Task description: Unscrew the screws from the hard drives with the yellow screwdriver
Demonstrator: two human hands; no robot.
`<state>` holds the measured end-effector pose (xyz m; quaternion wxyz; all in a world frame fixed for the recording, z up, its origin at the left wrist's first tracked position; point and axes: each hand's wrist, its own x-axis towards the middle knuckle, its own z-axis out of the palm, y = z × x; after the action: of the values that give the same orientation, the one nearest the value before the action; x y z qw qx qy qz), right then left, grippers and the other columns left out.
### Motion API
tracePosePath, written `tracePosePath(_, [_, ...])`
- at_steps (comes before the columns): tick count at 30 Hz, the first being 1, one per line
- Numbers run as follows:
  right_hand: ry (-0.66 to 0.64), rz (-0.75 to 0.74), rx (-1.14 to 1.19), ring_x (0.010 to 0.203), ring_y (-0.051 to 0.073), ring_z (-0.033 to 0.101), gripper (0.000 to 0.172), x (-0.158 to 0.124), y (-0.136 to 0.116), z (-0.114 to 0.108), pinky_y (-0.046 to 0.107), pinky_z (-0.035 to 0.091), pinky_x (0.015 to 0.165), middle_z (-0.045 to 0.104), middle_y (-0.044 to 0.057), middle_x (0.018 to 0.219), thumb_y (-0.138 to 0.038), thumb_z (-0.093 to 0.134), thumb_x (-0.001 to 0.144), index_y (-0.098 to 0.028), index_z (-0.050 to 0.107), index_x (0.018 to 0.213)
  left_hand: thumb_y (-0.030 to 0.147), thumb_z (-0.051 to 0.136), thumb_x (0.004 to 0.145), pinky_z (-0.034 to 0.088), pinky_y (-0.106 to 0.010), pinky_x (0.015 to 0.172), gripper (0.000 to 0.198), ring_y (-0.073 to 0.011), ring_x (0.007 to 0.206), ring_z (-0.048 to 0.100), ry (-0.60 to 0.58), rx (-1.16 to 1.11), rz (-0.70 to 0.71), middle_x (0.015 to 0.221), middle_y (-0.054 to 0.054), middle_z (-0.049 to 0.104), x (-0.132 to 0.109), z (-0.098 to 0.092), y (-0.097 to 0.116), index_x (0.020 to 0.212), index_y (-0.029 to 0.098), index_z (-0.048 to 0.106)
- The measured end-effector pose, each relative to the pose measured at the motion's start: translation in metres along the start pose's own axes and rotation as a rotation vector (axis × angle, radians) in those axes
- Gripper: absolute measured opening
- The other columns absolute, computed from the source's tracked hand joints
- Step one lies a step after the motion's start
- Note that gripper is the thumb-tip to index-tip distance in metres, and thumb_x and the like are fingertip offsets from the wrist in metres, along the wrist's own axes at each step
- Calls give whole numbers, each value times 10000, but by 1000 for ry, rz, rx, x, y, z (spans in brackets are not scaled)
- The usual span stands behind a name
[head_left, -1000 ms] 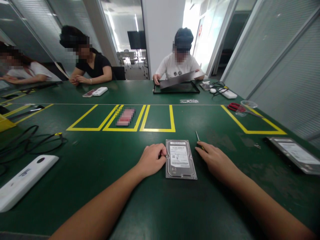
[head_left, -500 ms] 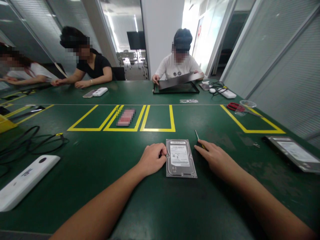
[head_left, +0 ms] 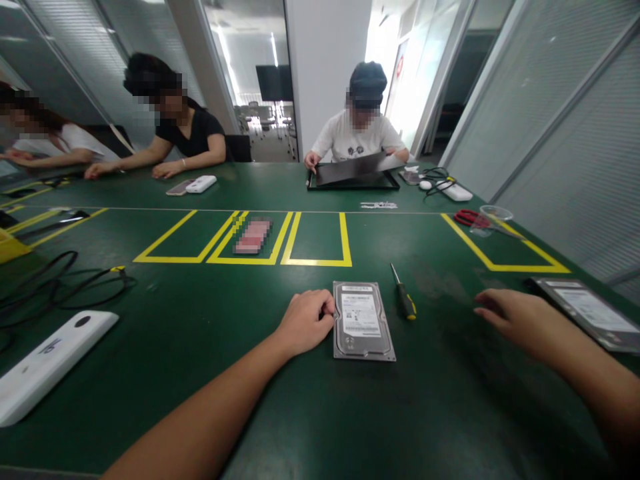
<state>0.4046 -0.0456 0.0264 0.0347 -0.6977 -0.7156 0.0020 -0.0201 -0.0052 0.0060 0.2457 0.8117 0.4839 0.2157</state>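
A silver hard drive [head_left: 362, 319] with a white label lies flat on the green table in front of me. My left hand [head_left: 307, 321] is closed at its left edge, thumb and curled fingers against the side. Just right of the drive rests a screwdriver [head_left: 407, 303] with a black and yellow handle, its tip pointing away from me. Farther right, my right hand [head_left: 517, 317] hovers over the table with nothing in it, thumb and fingers apart. Beyond it, near the right edge, lies a second hard drive [head_left: 595, 308], partly hidden by my hand and wrist.
Yellow tape [head_left: 320, 262] marks areas across the table. Red-handled scissors [head_left: 470, 217] and a clear plastic cup [head_left: 493, 217] are at the far right. A white device [head_left: 55, 367] and black cable [head_left: 65, 287] lie left. Opposite, a person [head_left: 357, 133] handles a dark panel [head_left: 355, 170].
My right hand has let go of the screwdriver and moved right, toward the second hard drive. The screwdriver stays on the table. My left hand keeps its place at the first drive.
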Motion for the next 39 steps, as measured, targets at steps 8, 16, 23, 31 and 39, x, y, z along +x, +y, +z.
tracePosePath(8, [-75,402,-185,937,333,681,245,22,76,-10,392,479,784,738,164,1022,-325,589,891,-152,744,971,141,555,765,331,-299,710,67,-183,795,549,-4,7,-3,785,20,620,1,0,0,761,208,561])
tracePosePath(16, [-117,460,-151,966,286,648,302,43,88,-4,355,428,779,733,160,1107,-315,525,955,-148,772,1003,139,551,760,324,-302,714,68,-183,793,544,-2,5,1,782,22,619,0,0,1,758,207,557])
tracePosePath(23, [-161,431,-100,760,194,602,209,53,82,-10,325,403,737,731,172,1007,-247,619,910,-129,790,926,140,549,761,321,-308,720,66,-187,803,545,-7,8,-4,784,20,622,0,0,1,757,205,557])
tracePosePath(31, [-194,414,-141,745,210,610,234,54,82,-5,329,399,705,714,189,968,-237,567,932,-128,774,925,139,554,759,310,-307,710,66,-186,800,545,-7,15,-10,787,20,625,0,0,1,759,205,562])
tracePosePath(39, [-208,380,-202,857,267,645,222,58,88,1,330,423,723,703,185,970,-247,540,926,-136,731,909,143,558,759,322,-306,713,64,-190,805,547,-13,23,-16,789,16,626,2,-1,2,760,207,565])
